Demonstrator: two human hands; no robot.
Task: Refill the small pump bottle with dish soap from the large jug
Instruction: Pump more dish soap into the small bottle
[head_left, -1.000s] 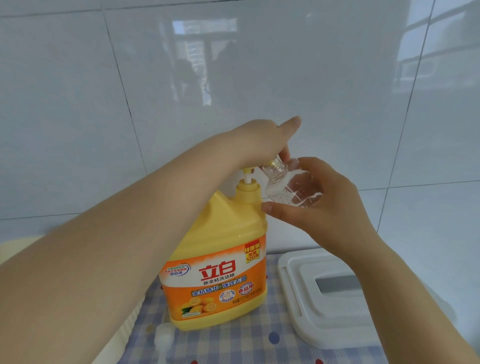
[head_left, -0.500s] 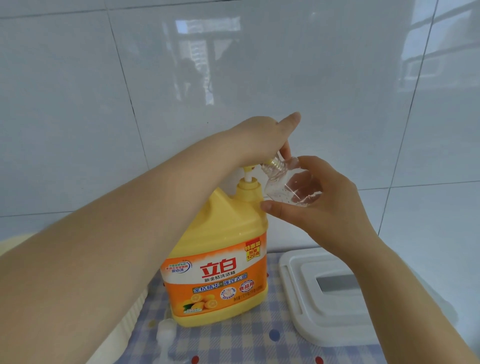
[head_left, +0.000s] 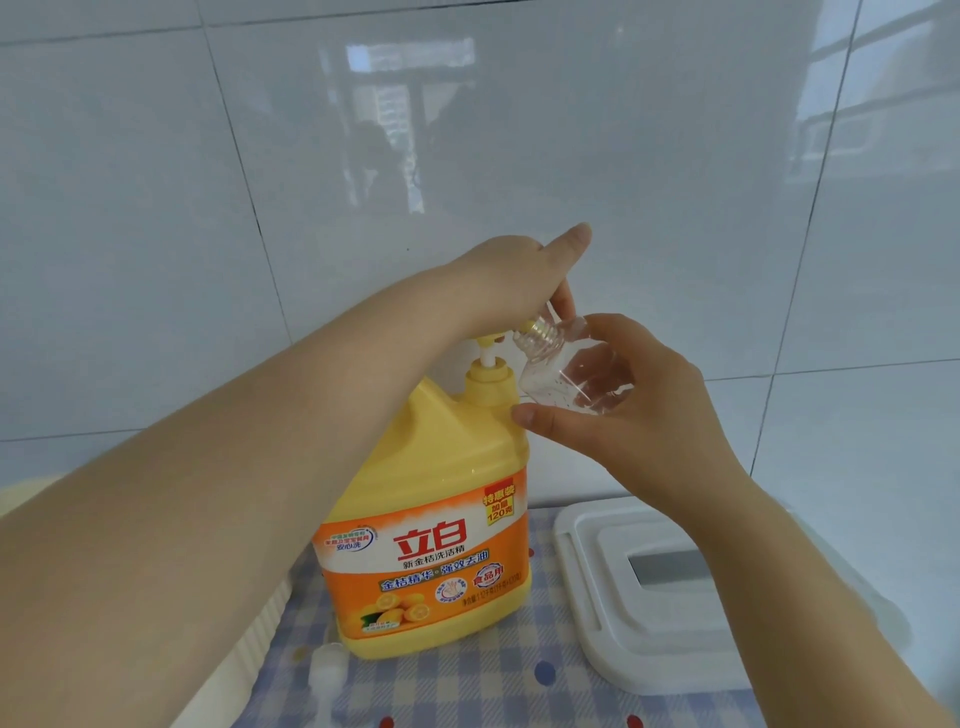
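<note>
While your left hand (head_left: 519, 275) sits on top of the pump head of the big yellow jug (head_left: 441, 519) in the middle of the frame, your right hand (head_left: 623, 410) has the small clear bottle (head_left: 566, 374) tipped over sideways, its threaded neck pointing left and up so the opening sits right at the jug's yellow spout. On the left hand, the index finger sticks straight out toward the upper right and the rest of the fingers curl down over the pump top; I can't really tell how tight that is, since the hand itself hides the pump head. The right hand is wrapped round the little bottle, thumb underneath, fingers over the top and far side, so it's properly held and off the table. The bottle looks pretty much see-through, with a few tiny specks or bubbles low inside, and I can't say how much soap is in it. The jug stands upright on a blue and white checked cloth (head_left: 519, 670), orange label facing you. Lower left of the frame, just in front of the jug's bottom corner, there's a small white pump cap (head_left: 327, 670) lying on the cloth. Lower right, a white plastic lid (head_left: 597, 613) with a grey window sits on the cloth, partly under your right forearm. Behind it all is a glossy white tiled wall (head_left: 208, 208).
</note>
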